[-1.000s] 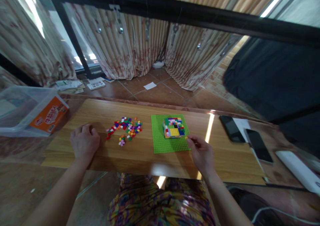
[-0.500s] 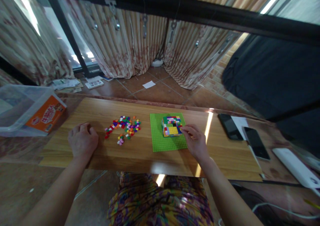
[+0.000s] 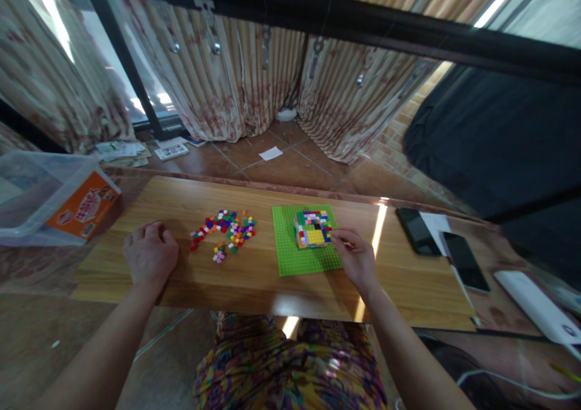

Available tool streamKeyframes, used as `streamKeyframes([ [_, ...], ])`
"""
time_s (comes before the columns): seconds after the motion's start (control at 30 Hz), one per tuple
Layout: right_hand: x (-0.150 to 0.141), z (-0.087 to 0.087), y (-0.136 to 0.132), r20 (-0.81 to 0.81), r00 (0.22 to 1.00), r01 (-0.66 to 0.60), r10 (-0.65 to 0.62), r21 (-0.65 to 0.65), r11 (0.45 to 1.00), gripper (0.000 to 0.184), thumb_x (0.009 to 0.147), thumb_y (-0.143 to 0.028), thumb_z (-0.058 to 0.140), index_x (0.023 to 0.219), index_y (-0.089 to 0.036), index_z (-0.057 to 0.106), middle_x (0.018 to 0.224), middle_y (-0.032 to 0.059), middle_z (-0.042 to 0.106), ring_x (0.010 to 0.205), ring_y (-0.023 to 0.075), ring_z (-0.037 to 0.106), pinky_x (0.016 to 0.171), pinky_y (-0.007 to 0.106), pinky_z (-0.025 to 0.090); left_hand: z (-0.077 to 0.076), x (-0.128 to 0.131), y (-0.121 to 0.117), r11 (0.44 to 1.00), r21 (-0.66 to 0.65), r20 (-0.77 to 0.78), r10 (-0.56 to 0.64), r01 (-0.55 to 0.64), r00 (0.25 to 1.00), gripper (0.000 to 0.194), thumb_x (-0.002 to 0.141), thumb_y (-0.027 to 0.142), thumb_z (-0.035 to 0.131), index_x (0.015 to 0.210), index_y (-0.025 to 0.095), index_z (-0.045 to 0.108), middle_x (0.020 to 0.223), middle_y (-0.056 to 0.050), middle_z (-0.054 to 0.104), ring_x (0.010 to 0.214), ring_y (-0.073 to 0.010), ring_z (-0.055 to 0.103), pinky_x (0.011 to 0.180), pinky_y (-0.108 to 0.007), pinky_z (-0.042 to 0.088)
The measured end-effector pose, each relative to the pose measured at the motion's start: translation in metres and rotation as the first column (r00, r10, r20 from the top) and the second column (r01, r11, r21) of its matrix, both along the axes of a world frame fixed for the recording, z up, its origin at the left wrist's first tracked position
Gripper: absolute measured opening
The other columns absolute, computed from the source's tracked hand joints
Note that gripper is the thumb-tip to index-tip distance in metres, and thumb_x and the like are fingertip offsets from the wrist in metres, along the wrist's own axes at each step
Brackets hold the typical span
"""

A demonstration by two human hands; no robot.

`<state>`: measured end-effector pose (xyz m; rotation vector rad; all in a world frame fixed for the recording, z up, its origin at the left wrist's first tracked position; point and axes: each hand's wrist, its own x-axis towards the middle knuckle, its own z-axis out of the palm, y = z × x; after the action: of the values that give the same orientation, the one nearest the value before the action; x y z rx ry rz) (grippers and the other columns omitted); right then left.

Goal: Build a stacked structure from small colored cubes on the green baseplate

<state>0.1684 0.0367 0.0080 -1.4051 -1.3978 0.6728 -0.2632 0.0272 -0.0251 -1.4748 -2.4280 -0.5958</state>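
A small hollow block structure of coloured toy bricks (image 3: 313, 238) stands on a green studded baseplate (image 3: 287, 258). At its right side is my right hand (image 3: 356, 255), thumb and forefinger pinched together against or just beside the wall. Whatever is between those fingertips is too small to make out. Left of the baseplate lies a loose spread of tiny coloured bricks (image 3: 236, 234). My left hand (image 3: 151, 252) rests palm down on the wooden board to the left of these bricks, fingers loosely bent and thumb apart, holding nothing visible.
A clear plastic bin (image 3: 40, 216) with an orange label stands at the far left. To the right lie two dark phones (image 3: 417, 231), a sheet of paper (image 3: 436, 225) and a white device (image 3: 538, 304) with a cable. Curtains (image 3: 236, 83) hang beyond the board (image 3: 204, 189).
My right hand has shifted slightly right from the structure's right edge, leaving more of its bricks showing there. My left hand has stayed in place.
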Motion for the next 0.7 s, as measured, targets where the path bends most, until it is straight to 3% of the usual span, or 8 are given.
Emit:
streamKeyframes([
  [0.23, -0.001, -0.006, -0.001, -0.062, 0.997, 0.036, -0.039, -0.046, 0.998, 0.022, 0.08, -0.043, 0.07, 0.087, -0.023, 0.077, 0.103, 0.006, 0.069, 0.085, 0.0183, 0.065, 0.067, 0.032, 0.054, 0.001, 0.001, 0.0, 1.0, -0.005, 0.005, -0.001, 0.001, 1.0, 0.047, 0.09, 0.029, 0.04, 0.117, 0.004, 0.068, 0.121, -0.023, 0.067, 0.115, -0.0354, 0.061, 0.102, -0.051, 0.047],
  [0.47, -0.007, -0.004, 0.005, -0.157, 0.974, 0.139, -0.164, -0.161, 0.977, 0.045, 0.079, -0.055, 0.068, 0.105, -0.018, 0.073, 0.095, 0.0084, 0.075, 0.081, 0.0195, 0.067, 0.072, 0.034, 0.054, 0.0, 0.0, 0.0, 1.0, 0.0, -0.002, -0.005, 0.005, 1.0, 0.05, 0.09, 0.031, 0.038, 0.117, 0.003, 0.069, 0.12, -0.024, 0.067, 0.116, -0.0357, 0.061, 0.104, -0.05, 0.045],
  [0.7, -0.015, -0.004, 0.012, -0.174, 0.968, 0.136, -0.183, -0.253, 0.958, 0.051, 0.071, -0.058, 0.073, 0.1, -0.015, 0.075, 0.092, 0.0106, 0.077, 0.08, 0.0224, 0.07, 0.064, 0.033, 0.055, 0.002, 0.001, -0.001, 1.0, -0.005, 0.027, -0.021, 0.021, 0.999, 0.048, 0.09, 0.03, 0.038, 0.117, 0.005, 0.068, 0.123, -0.024, 0.066, 0.118, -0.0352, 0.059, 0.104, -0.052, 0.044],
])
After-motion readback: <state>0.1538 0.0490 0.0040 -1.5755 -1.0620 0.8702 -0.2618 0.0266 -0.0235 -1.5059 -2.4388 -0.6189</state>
